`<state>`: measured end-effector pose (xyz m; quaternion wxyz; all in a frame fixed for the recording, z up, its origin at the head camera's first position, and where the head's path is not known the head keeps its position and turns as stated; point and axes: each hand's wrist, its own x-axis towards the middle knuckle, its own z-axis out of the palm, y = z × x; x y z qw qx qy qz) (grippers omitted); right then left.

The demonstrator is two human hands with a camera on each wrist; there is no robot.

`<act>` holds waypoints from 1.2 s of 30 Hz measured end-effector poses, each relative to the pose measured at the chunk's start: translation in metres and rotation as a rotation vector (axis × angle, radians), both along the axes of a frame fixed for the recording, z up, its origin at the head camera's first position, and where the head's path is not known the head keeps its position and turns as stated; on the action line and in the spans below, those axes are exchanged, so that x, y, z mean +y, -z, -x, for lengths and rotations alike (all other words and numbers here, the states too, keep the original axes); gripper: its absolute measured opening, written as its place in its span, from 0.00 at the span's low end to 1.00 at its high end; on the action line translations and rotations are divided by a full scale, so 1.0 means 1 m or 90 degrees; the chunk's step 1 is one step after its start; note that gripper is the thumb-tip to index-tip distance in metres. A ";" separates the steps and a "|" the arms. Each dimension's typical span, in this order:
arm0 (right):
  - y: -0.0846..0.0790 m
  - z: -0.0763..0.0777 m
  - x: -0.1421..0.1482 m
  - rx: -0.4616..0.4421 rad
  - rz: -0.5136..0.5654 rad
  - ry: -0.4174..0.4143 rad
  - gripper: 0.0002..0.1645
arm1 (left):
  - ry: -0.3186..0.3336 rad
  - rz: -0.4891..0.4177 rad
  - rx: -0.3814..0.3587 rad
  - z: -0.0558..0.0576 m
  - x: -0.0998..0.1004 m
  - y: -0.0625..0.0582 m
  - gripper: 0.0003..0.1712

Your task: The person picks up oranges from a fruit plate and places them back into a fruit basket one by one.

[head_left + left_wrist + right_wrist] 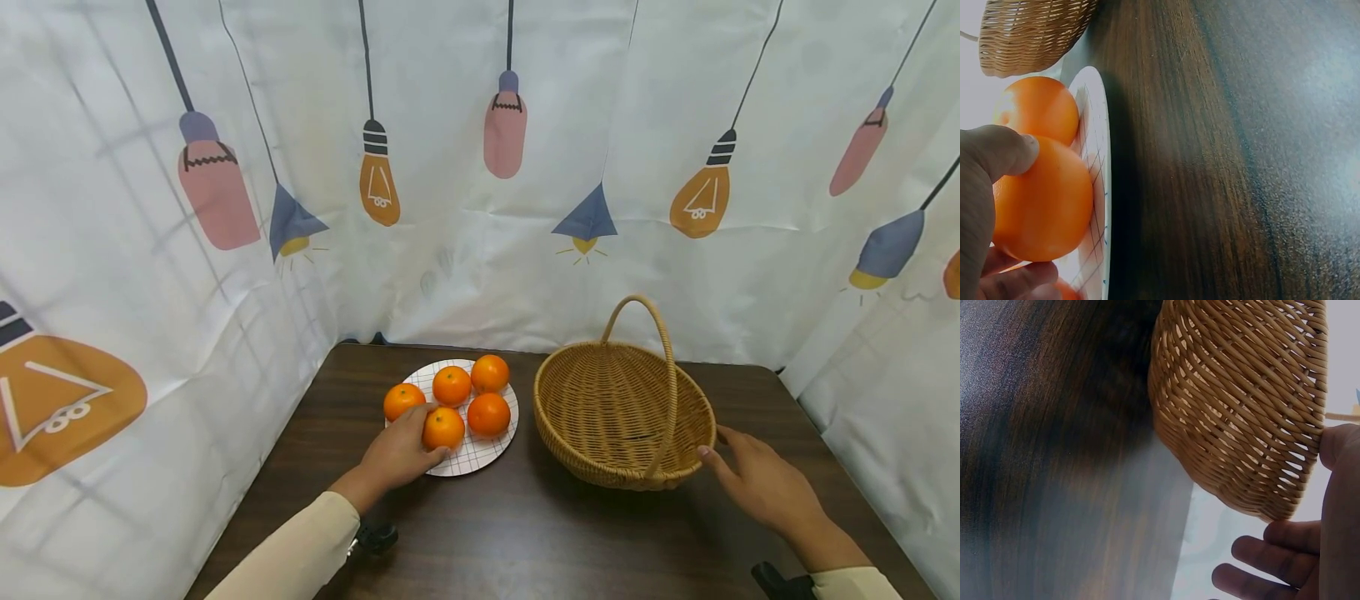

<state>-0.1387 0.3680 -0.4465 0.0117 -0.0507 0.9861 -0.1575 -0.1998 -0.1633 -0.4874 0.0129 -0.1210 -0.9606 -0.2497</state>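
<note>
In the head view my left hand point(401, 450) grips the front orange point(443, 428) on a round white plate point(480, 454) with a grid pattern. The left wrist view shows my thumb across the top of this orange point(1047, 200) and my fingers on its other side. Several more oranges point(489, 414) lie around it on the same plate. To the right stands a wicker basket point(611, 408) with an arched handle; no contents show inside. My right hand point(765, 483) is at the basket's right end, thumb at the rim and fingers extended and spread beside the wicker wall point(1241, 400).
Plate and basket both stand on a dark brown wooden table point(495, 542), basket right of plate. A white curtain point(465, 275) printed with lamps surrounds the table's back and sides. A dark strap device point(375, 537) is on the left wrist.
</note>
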 end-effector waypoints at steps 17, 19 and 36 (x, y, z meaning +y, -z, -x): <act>0.002 0.003 0.002 -0.006 0.004 -0.003 0.52 | 0.000 -0.010 0.010 -0.003 0.004 -0.028 0.45; 0.002 0.003 0.002 -0.004 0.004 -0.005 0.52 | 0.003 -0.013 0.013 -0.003 0.006 -0.032 0.45; 0.002 0.002 0.002 0.000 0.020 -0.013 0.50 | 0.050 -0.047 0.014 -0.004 0.029 -0.061 0.45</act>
